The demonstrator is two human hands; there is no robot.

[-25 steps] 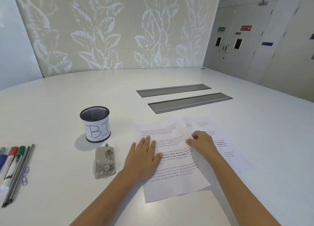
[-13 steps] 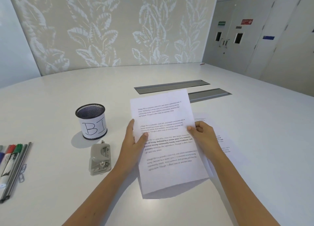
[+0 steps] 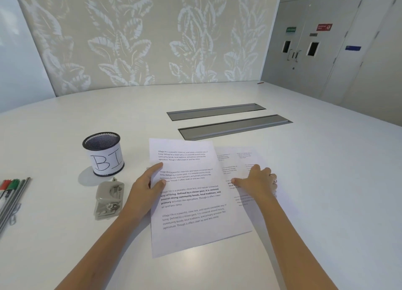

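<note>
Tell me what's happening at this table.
A person is handling printed sheets on a white table. The left hand grips the left edge of the top sheet, thumb over it. The right hand rests on the other sheets lying beside it. A hole punch, a mesh pen cup marked BI and some markers sit to the left, untouched.

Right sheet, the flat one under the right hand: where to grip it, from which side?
Probably its right edge, coming from the right. The right sheet lies flat on the table, its left part under the top sheet that the left hand holds; the right hand rests on it. That edge is free to lift and pinch.
</note>
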